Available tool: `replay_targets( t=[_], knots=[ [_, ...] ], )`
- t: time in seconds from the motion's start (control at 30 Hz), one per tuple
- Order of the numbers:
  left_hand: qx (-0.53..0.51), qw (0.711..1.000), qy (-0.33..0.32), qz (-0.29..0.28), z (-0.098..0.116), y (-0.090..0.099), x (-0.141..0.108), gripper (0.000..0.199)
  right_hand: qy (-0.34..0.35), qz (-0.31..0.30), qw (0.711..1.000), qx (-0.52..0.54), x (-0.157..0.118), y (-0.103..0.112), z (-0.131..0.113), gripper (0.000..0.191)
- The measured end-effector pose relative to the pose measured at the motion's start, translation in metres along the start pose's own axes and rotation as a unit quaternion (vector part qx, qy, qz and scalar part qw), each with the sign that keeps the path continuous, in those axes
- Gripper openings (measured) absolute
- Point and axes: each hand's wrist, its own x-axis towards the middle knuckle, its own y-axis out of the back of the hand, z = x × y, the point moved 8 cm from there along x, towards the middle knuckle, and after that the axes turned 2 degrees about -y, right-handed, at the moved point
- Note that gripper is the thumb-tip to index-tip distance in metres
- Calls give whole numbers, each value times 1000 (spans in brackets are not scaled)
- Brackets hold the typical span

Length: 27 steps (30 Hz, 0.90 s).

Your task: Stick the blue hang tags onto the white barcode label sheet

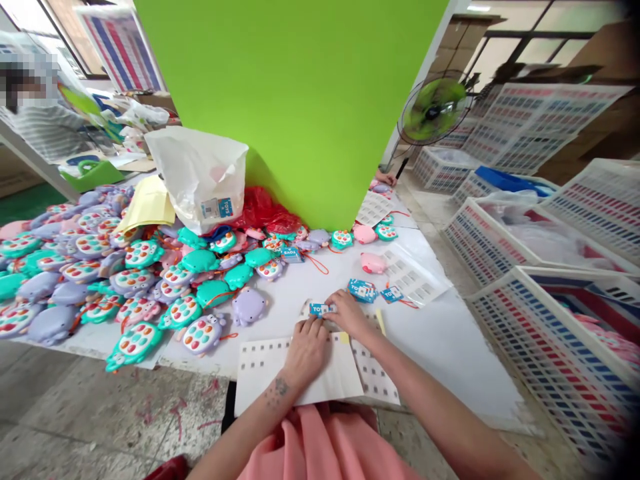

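Note:
A small blue TOYS card tag [319, 309] sits between my left hand [307, 350] and my right hand [350, 313], with the fingers of both closed on it. My left hand lies over a white sheet with square cut-outs [265, 367], which rests on the white-covered table [450, 353]. Just beyond my right hand lie further blue tags [362, 290] with red cords. Heaped to the left are several turtle-shaped plastic toys in teal, lavender and pink; the nearest is a teal one [136, 341].
A printed label sheet [415, 273] and a pink toy [373, 263] lie at the right. Behind stand a white plastic bag [197, 177] and a green board [290, 93]. White crates [550, 333] line the right side. A co-worker [45, 130] sits far left.

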Motion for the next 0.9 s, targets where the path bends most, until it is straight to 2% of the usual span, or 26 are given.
replay_targets(
  t=[0.2, 0.33, 0.43, 0.57, 0.67, 0.73, 0.83, 0.9],
  knots=[
    [1, 1000, 9, -8, -1, 0, 1, 15, -40, -45, 998, 2, 7, 0, 0, 28],
    [2, 1000, 10, -10, -1, 3, 1, 14, -62, -42, 993, 88, 4, -1, 0, 19],
    [-2, 1000, 9, -9, -2, 3, 1, 15, -88, -26, 987, 133, 5, 12, 17, 17],
    [-10, 1000, 8, -3, -2, 3, 1, 13, -153, -20, 987, 53, 9, 46, 68, 26],
    [-14, 1000, 11, -9, -2, 3, 1, 13, -165, -39, 986, 6, 12, 65, 96, 33],
    [-18, 1000, 12, -13, -2, 2, 0, 14, -163, -49, 985, -29, 15, 71, 106, 42],
    [-21, 1000, 8, -12, -2, 1, 0, 15, -145, -61, 984, -88, 22, 72, 107, 59],
    [-21, 1000, 6, -13, -3, 0, 0, 15, -128, -78, 982, -117, 27, 68, 104, 59]
  ],
)
